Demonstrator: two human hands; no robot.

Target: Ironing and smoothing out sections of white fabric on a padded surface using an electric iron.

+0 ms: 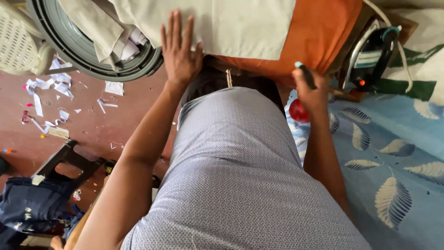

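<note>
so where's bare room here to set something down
Open room: the blue leaf-print sheet right of the right hand, below the iron. The orange board is crowded: beige cloth under the left hand. The floor holds paper scraps.

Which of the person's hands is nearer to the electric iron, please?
The right. The right hand, gripping a dark tool, is just beside the iron; the left hand lies flat on the beige cloth, farther away.

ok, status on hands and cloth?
Left hand flat on beige cloth. Right hand gripping dark pen-like tool at orange fabric. Iron parked beside.
</note>
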